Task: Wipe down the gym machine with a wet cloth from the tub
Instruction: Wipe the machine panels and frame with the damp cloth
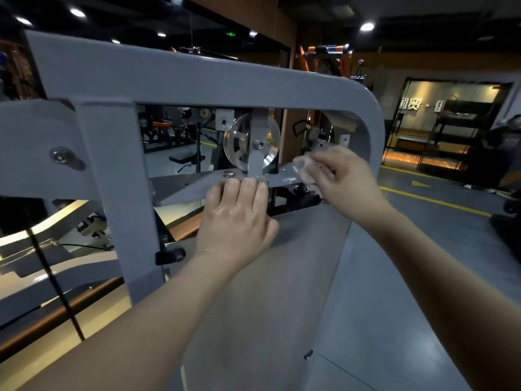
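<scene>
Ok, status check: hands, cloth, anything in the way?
Left hand flat on the edge of the grey plate, bracing. Right hand grips the cloth, on the plate right of the pulley. Pulley bracket stands between the hands.

dim gym, grey floor (394, 277) with yellow lines (434, 203)

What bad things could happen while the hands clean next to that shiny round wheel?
1. The left hand looks wet and rests its fingers on the edge of the flat grey metal plate, so it might slip.
2. The right hand holds a pale crumpled cloth close to the shiny silver pulley wheel; if it turned, cloth or fingers could get caught.
</scene>
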`<state>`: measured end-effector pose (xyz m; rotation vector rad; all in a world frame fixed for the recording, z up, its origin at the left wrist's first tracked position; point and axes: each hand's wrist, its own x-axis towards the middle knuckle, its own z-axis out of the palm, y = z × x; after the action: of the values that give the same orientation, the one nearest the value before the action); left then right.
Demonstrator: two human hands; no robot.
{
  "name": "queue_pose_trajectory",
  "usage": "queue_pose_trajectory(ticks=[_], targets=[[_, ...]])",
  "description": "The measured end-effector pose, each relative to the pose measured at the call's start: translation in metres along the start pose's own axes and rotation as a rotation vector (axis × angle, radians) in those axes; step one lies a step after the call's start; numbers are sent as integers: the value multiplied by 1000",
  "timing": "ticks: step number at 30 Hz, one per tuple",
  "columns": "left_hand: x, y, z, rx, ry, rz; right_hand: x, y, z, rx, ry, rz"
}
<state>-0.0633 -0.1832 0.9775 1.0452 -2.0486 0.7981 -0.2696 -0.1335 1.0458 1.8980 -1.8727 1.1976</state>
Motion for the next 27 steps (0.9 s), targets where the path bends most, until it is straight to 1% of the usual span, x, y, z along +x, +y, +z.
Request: queue_pose_trajectory(ticks=[2,6,9,13,15,18,20,23,25,27], targets=[[0,-1,1,6,25,9,-3,3,11,-46,-58,-75],[-1,-2,1,0,70,14,-2,7,14,-46,-67,-134],[-1,-2,1,4,93,21,-2,3,18,-53,-70,-226],[0,-3,1,-4,99,26,-3,-5,24,-157,-137,-353],[0,-4,1,-6,90,27,2,6,19,-245,-125,-343],[-1,-5,1,-3,81,26,1,15,17,-364,-30,-270],[-1,-5,1,-8,75,26,-7,-2,26,-351,-11,-293],[-1,-5,2,9,86,32,-11,-17,33,-288,-43,-394],[-1,-5,3,28,111,40,-3,-7,26,-302,-56,-366],[-1,-5,3,55,110,53,1,7,20,-334,-32,-300]])
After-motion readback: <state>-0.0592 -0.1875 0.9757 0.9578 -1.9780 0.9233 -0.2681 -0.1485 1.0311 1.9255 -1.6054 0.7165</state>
